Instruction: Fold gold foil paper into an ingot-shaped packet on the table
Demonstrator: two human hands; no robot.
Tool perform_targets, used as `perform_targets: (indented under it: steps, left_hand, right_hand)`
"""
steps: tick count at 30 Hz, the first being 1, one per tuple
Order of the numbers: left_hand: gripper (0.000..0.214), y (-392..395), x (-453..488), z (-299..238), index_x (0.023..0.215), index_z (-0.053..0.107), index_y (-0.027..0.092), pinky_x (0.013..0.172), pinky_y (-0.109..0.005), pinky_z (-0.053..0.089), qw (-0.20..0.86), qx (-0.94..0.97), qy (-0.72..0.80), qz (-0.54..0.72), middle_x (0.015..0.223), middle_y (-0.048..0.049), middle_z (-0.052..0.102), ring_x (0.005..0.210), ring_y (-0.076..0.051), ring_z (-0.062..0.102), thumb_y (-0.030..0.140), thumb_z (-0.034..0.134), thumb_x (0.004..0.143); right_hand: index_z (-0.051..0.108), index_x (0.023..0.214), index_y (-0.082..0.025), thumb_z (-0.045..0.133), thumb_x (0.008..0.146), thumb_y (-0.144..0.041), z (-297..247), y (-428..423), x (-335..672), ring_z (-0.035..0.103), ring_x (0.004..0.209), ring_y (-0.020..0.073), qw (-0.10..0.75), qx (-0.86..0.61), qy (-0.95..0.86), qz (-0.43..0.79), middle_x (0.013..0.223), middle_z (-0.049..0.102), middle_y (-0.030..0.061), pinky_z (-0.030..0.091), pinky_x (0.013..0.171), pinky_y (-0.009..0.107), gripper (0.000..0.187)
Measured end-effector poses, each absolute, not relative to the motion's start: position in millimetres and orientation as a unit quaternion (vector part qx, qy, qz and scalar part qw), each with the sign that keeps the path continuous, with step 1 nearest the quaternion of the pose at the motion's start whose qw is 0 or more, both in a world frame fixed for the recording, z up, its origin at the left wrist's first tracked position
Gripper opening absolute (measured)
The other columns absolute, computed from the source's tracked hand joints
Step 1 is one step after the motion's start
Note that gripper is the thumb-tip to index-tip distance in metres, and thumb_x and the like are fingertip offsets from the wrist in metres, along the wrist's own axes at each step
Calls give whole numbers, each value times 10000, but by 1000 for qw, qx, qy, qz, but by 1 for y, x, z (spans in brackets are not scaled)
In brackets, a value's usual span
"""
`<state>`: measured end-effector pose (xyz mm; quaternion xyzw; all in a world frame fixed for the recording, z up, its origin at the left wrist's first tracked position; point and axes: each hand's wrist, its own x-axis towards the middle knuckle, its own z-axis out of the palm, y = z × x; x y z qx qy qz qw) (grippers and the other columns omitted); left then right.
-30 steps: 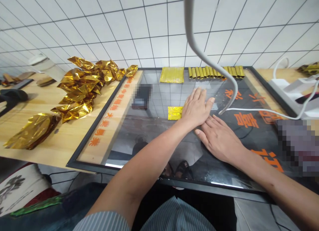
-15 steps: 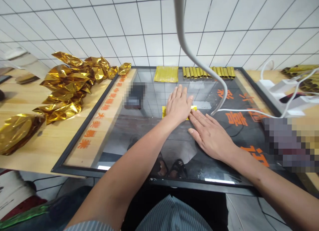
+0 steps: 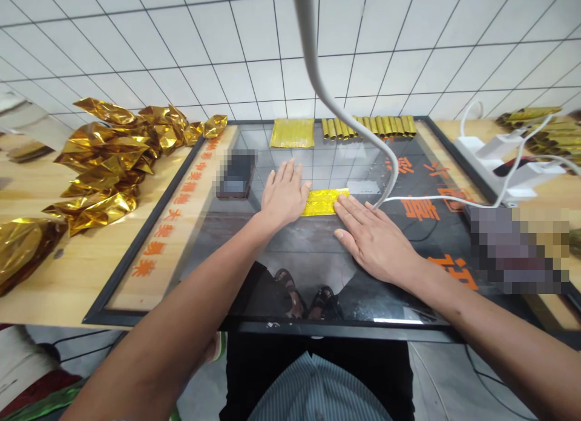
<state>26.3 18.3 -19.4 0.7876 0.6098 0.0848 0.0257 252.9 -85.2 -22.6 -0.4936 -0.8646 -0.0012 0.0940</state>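
Observation:
A folded strip of gold foil paper (image 3: 323, 201) lies flat on the glass-topped board (image 3: 290, 257). My left hand (image 3: 284, 194) rests flat at the strip's left end, fingers stretched out and together. My right hand (image 3: 372, 236) lies flat at its right end, fingertips touching the foil's edge. Neither hand grips anything. At the board's far edge sit a flat stack of gold sheets (image 3: 293, 133) and a row of several rolled gold tubes (image 3: 368, 126).
A heap of crumpled gold foil pieces (image 3: 113, 155) covers the wooden table on the left. A white cable (image 3: 345, 100) hangs down across the view to a white power strip (image 3: 503, 161) on the right. A dark phone-like object (image 3: 236, 174) lies left of my hands.
My left hand has slid leftwards off the gold strip, uncovering most of its length. My right hand has stayed at the strip's right end. The camera has shifted a little.

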Motion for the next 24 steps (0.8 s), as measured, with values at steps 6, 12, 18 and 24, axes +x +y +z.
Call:
perform_targets:
  steps: [6, 12, 18, 24]
  left_hand:
    - [699, 18, 28, -21, 1736, 308, 140, 1387, -517, 181, 29, 786, 611, 91, 1835, -105, 229, 1710, -274, 207, 446, 215, 1115]
    - [692, 19, 29, -23, 1735, 316, 142, 1383, -537, 176, 35, 786, 609, 102, 1832, -102, 235, 1706, -279, 220, 434, 211, 1116]
    - [689, 16, 29, -19, 1739, 288, 114, 1375, -561, 200, 33, 788, 609, 85, 1836, -108, 215, 1707, -284, 214, 395, 188, 1119]
    - [693, 17, 27, -20, 1735, 304, 125, 1373, -571, 199, 22, 785, 614, 81, 1831, -105, 234, 1701, -285, 233, 408, 187, 1113]
  right_hand:
    - [369, 1722, -142, 292, 1166, -487, -24, -87, 261, 337, 1651, 307, 94, -494, -865, 3, 1758, 386, 177, 309, 1329, 574, 659]
    - [292, 1739, -78, 276, 1157, -540, -10, -88, 256, 306, 1660, 359, 122, -534, -836, -1, 1765, 342, 253, 335, 1309, 611, 743]
    - [284, 1719, 8, 242, 1143, -623, -3, -67, 198, 197, 1693, 339, 118, -496, -859, 41, 1797, 225, 266, 229, 1364, 551, 855]
    - [328, 1705, 10, 235, 1144, -613, -23, -50, 190, 235, 1682, 343, 81, -519, -850, 35, 1785, 275, 247, 195, 1376, 532, 844]
